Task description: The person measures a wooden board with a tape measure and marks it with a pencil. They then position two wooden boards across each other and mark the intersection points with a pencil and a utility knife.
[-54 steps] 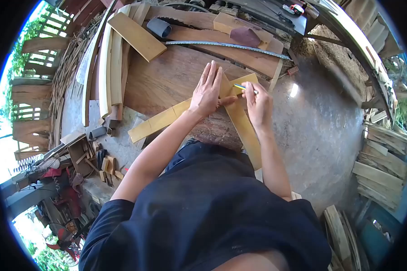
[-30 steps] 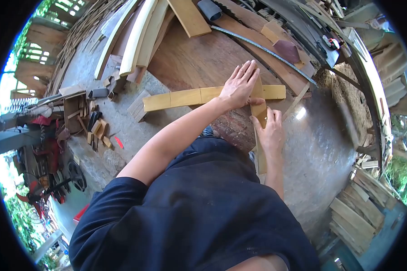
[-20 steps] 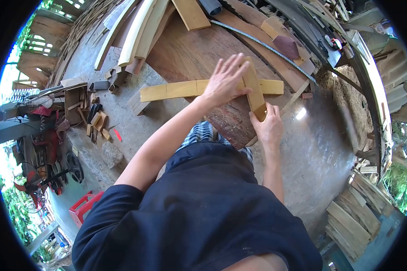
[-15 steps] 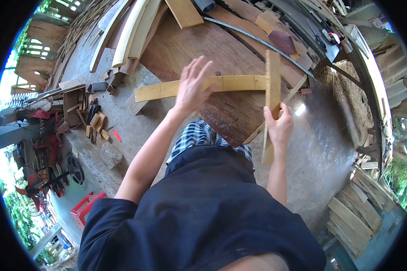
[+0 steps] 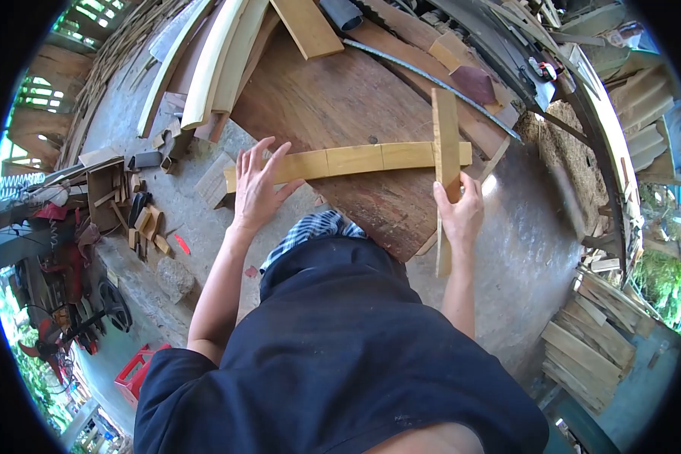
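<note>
A long, slightly bowed wooden strip (image 5: 354,159) with thin lines marked across it lies over a broad brown board (image 5: 321,87). Near its left end is my left hand (image 5: 259,185), fingers spread, overlapping the strip. My right hand (image 5: 461,206) pinches a flat wooden slat (image 5: 446,129) between thumb and fingers. That slat stands crosswise over the strip close to its right end, a short piece of which shows beyond it. The left end of the strip reaches over a wooden block (image 5: 215,180) on the floor.
Long pale boards (image 5: 218,64) fan out at the upper left. A blue-grey measuring strip (image 5: 435,79) runs along the board's far side. Small wood offcuts (image 5: 147,227) lie at left, near a red stool (image 5: 134,371). Stacked planks (image 5: 590,352) lie at lower right.
My left hand has slid left along the strip toward its end, fingers spreading. The slat in my right hand now crosses the strip farther in, with the strip's right end showing past it.
</note>
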Motion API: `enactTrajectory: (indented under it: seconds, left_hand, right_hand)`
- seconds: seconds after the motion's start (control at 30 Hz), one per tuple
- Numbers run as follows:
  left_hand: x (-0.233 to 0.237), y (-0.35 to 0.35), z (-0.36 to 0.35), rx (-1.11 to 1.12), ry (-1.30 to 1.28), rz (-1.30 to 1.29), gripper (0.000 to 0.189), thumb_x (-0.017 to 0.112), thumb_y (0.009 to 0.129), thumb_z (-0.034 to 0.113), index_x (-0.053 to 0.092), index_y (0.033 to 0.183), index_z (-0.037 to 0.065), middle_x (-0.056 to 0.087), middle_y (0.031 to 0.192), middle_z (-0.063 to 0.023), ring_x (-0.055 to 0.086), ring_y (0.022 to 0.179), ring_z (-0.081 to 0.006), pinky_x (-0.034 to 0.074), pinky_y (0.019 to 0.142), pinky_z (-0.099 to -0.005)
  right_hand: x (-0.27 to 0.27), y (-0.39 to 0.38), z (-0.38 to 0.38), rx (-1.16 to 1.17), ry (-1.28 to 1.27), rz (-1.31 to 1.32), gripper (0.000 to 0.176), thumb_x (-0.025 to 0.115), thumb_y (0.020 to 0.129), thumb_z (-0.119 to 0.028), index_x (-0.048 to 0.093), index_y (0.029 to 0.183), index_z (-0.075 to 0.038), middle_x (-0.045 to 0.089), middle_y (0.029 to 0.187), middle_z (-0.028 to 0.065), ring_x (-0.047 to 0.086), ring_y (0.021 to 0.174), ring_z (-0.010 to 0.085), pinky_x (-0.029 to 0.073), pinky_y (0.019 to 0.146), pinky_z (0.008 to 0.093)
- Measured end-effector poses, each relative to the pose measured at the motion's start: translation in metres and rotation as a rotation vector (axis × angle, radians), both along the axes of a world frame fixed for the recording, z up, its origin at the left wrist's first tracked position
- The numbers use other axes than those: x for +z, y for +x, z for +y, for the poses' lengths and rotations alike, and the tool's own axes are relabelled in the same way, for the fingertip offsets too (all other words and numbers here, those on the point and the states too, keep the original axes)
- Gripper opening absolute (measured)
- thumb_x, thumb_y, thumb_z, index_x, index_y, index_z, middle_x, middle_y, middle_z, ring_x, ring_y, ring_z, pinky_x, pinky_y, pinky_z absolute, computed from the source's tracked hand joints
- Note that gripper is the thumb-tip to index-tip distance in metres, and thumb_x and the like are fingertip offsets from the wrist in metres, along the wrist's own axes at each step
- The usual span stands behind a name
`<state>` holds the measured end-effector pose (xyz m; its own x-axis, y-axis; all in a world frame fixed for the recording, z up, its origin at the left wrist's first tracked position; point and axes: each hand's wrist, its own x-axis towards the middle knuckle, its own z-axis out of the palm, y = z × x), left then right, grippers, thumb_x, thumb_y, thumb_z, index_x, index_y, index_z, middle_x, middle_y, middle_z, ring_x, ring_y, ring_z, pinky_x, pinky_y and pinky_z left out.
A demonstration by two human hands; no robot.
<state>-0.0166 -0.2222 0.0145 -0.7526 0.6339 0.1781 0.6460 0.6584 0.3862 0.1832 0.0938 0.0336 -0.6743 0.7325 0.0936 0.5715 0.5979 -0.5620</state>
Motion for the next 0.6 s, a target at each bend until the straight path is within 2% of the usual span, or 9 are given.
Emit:
enactTrajectory:
  seconds: [0.03, 0.1, 0.13, 0.3, 0.4, 0.47, 0.6]
  left_hand:
    - [0.002, -0.001, -0.003, -0.006, 0.003, -0.011, 0.068, 0.082, 0.083, 0.040, 0.057, 0.143, 0.017, 0.047, 0.147, -0.0131, 0.044, 0.138, -0.0360, 0.026, 0.121, -0.0562]
    - [0.006, -0.006, -0.006, -0.046, -0.032, -0.006, 0.072, 0.087, 0.076, 0.031, 0.060, 0.141, 0.016, 0.051, 0.137, -0.0122, 0.050, 0.122, -0.0329, 0.039, 0.111, -0.0482]
    - [0.007, -0.006, -0.007, -0.056, 0.003, 0.007, 0.069, 0.088, 0.073, 0.027, 0.064, 0.136, 0.016, 0.054, 0.128, -0.0099, 0.051, 0.117, -0.0316, 0.041, 0.107, -0.0467]
    - [0.002, -0.013, -0.011, -0.069, 0.063, -0.065, 0.060, 0.087, 0.071, 0.023, 0.068, 0.127, 0.013, 0.059, 0.118, -0.0091, 0.052, 0.114, -0.0321, 0.040, 0.104, -0.0455]
    - [0.003, -0.014, -0.015, -0.045, 0.067, -0.144, 0.061, 0.086, 0.072, 0.023, 0.067, 0.129, 0.016, 0.058, 0.121, -0.0087, 0.052, 0.119, -0.0316, 0.037, 0.111, -0.0482]
    - [0.002, -0.014, -0.018, -0.099, 0.036, -0.085, 0.069, 0.086, 0.072, 0.021, 0.062, 0.136, 0.021, 0.056, 0.126, -0.0080, 0.051, 0.126, -0.0311, 0.030, 0.119, -0.0529]
    - [-0.006, -0.011, -0.024, -0.048, -0.019, -0.050, 0.082, 0.087, 0.069, 0.013, 0.055, 0.144, 0.023, 0.054, 0.130, -0.0073, 0.049, 0.130, -0.0312, 0.025, 0.123, -0.0549]
  right_hand:
    - [-0.002, -0.002, -0.006, -0.006, 0.003, -0.011, 0.050, 0.080, 0.084, -0.037, 0.066, 0.120, -0.006, 0.065, 0.109, 0.0134, 0.067, 0.099, 0.0345, 0.054, 0.084, 0.0462]
    - [-0.004, -0.005, -0.017, 0.034, 0.037, -0.016, 0.051, 0.080, 0.083, -0.036, 0.065, 0.121, -0.005, 0.064, 0.109, 0.0137, 0.066, 0.099, 0.0347, 0.054, 0.084, 0.0458]
    - [-0.006, -0.006, -0.022, 0.035, 0.024, -0.006, 0.052, 0.080, 0.083, -0.036, 0.064, 0.122, -0.005, 0.063, 0.108, 0.0136, 0.066, 0.098, 0.0348, 0.054, 0.084, 0.0456]
    - [-0.009, -0.010, -0.032, 0.058, 0.061, -0.063, 0.052, 0.081, 0.082, -0.035, 0.065, 0.122, -0.005, 0.064, 0.109, 0.0135, 0.067, 0.099, 0.0348, 0.055, 0.083, 0.0459]
    - [-0.008, -0.017, -0.032, 0.082, 0.084, -0.085, 0.053, 0.082, 0.081, -0.035, 0.065, 0.122, -0.006, 0.064, 0.110, 0.0129, 0.067, 0.099, 0.0349, 0.055, 0.083, 0.0461]
    - [-0.005, -0.022, -0.031, 0.089, 0.109, -0.109, 0.054, 0.082, 0.081, -0.034, 0.065, 0.123, -0.004, 0.065, 0.111, 0.0125, 0.067, 0.099, 0.0343, 0.055, 0.084, 0.0457]
    - [0.003, -0.029, -0.030, 0.114, 0.125, -0.108, 0.054, 0.081, 0.082, -0.034, 0.065, 0.123, -0.003, 0.065, 0.112, 0.0130, 0.067, 0.100, 0.0339, 0.055, 0.084, 0.0453]
